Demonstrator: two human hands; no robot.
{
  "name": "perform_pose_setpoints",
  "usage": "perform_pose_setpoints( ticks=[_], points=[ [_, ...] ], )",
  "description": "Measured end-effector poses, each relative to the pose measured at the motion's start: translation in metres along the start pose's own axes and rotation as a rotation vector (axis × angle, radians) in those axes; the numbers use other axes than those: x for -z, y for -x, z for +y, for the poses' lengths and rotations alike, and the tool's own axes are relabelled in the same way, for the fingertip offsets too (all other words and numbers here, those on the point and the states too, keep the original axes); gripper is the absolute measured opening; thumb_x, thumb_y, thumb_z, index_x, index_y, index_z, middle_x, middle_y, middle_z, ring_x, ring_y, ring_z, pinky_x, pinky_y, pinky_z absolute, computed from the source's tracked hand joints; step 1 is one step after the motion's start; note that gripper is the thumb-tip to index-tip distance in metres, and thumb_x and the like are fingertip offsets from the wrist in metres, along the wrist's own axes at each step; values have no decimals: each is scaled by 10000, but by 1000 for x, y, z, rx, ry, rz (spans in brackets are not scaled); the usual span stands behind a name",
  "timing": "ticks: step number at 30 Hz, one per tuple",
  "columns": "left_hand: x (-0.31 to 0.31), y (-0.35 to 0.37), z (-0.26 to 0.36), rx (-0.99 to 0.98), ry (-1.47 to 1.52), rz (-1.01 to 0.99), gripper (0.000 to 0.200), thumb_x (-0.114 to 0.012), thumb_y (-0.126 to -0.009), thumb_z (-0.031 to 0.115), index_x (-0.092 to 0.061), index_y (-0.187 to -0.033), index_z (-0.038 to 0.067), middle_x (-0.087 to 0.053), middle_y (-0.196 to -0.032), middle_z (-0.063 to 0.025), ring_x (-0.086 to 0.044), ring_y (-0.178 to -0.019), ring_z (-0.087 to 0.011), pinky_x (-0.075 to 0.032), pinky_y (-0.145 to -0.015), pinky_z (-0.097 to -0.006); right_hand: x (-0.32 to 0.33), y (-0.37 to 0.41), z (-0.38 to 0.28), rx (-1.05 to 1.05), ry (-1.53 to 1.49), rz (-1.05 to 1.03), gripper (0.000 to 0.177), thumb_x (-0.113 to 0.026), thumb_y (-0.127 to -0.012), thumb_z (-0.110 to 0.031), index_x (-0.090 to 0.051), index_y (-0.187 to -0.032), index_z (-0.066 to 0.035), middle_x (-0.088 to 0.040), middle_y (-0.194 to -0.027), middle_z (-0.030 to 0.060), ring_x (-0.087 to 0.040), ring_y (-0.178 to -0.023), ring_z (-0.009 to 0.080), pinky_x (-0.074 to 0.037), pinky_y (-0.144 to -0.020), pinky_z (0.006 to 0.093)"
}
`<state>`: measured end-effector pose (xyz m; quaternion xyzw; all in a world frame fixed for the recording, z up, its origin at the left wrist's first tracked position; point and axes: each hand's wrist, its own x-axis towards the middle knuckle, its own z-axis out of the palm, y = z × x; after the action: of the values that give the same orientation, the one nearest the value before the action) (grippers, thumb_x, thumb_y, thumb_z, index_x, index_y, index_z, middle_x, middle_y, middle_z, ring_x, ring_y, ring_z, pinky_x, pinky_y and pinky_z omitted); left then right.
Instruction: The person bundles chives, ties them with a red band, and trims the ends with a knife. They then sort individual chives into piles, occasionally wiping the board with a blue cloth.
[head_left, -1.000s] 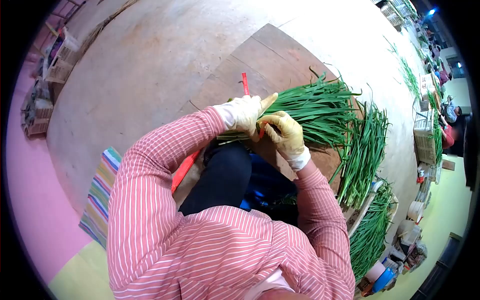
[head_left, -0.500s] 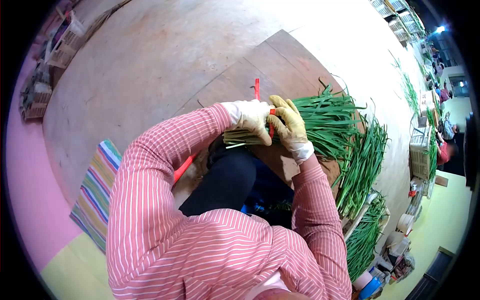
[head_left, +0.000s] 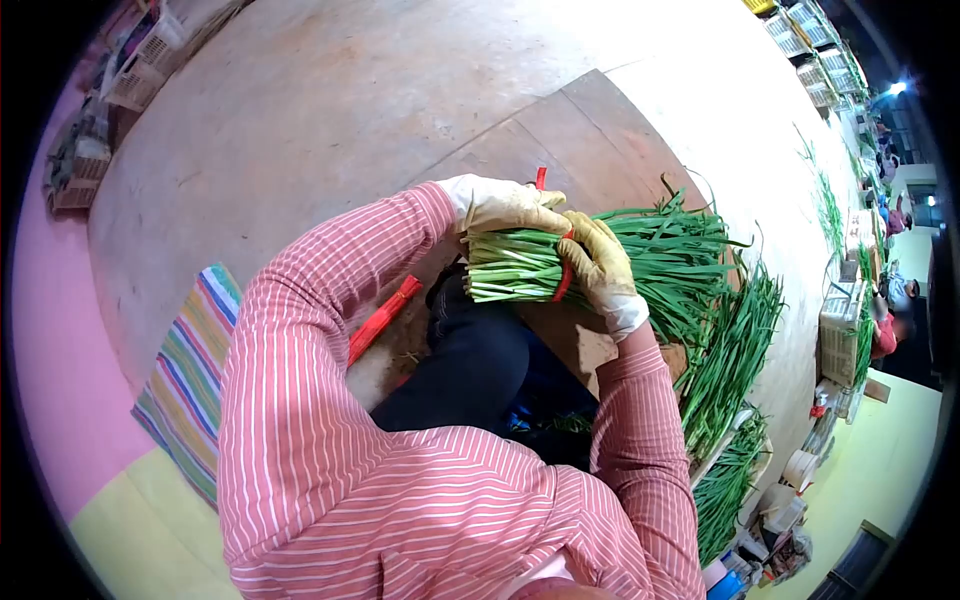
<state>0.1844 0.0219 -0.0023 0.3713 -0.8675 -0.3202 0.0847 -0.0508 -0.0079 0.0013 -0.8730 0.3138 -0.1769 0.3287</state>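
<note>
A bundle of green leafy stalks (head_left: pixel 515 266) lies across the raised knee, pale cut ends to the left and leaves spreading right. A red tie (head_left: pixel 563 281) runs round it, and a loose red end stands up behind my left hand (head_left: pixel 508 204). That gloved hand is over the bundle's upper edge, fingers closed together by the tie; its fingertips are partly hidden. My right hand (head_left: pixel 600 262), in a yellowed glove, grips the bundle just right of the tie, with thumb and fingers bent round it.
Loose green stalks (head_left: pixel 735 350) lie at the right, above a crate of more greens (head_left: pixel 728 490). Red strips (head_left: pixel 385 320) lie left of the knee. A brown board (head_left: pixel 600 130) is beyond the hands, a striped mat (head_left: pixel 190 370) at left. Crates and people are far right.
The bundle's cut ends and the red tie round it now show more fully. My left hand has shifted up onto the bundle's upper edge; my right hand has moved slightly right and down.
</note>
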Motion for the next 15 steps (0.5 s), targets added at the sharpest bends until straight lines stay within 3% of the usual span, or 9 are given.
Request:
perform_pose_setpoints(
  ticks=[4,6,7,9,10,13,15],
  points=[
    [21,4,15,-5,140,10,551,-577,-862,233,-427,-1386,152,-298,-1484,-232,-367,-1342,-349,-310,-1102,-390,1,-3,5,-67,5,-63,329,-639,-868,-269,-627,-1087,-23,-612,-1190,155,-530,-1139,352,-359,-1031,397],
    [14,-1,1,136,512,123,471,-622,-846,299,-547,-1241,52,-536,-1300,-206,-563,-1140,-282,-448,-951,-364,4,-4,1,-76,-11,-127,392,-631,-876,-284,-608,-1172,-27,-608,-1193,175,-516,-1166,357,-356,-1037,395],
    [14,-1,0,127,514,121,471,-622,-846,299,-547,-1241,52,-536,-1300,-206,-563,-1140,-282,-448,-951,-364,4,-2,3,-82,-4,-125,392,-631,-876,-284,-608,-1172,-27,-608,-1193,175,-516,-1166,357,-356,-1037,395],
    [13,-1,-1,566,1217,264,387,-631,-854,354,-624,-1058,25,-669,-1010,-115,-620,-854,-169,-501,-714,-311,0,1,8,-91,66,-76,417,-632,-878,-291,-597,-1195,-22,-607,-1194,189,-507,-1188,351,-352,-1044,391],
    [12,-2,-4,563,1218,263,387,-631,-854,354,-624,-1058,25,-669,-1010,-115,-620,-854,-169,-501,-714,-311,1,1,5,-105,67,-74,424,-636,-876,-292,-595,-1195,-15,-607,-1195,196,-511,-1197,335,-349,-1052,386],
    [8,-7,-15,825,827,392,274,-647,-856,287,-640,-977,41,-643,-779,-46,-574,-664,-124,-465,-561,-282,4,-2,1,-106,13,-107,420,-640,-873,-286,-598,-1190,-13,-608,-1198,187,-522,-1190,321,-347,-1057,382],
    [8,-13,-11,853,823,443,229,-666,-847,242,-651,-955,42,-639,-742,-43,-569,-631,-123,-464,-559,-281,4,-2,-1,-103,30,-102,416,-641,-872,-282,-600,-1187,-12,-609,-1198,184,-523,-1191,317,-343,-1060,382]
  ],
)
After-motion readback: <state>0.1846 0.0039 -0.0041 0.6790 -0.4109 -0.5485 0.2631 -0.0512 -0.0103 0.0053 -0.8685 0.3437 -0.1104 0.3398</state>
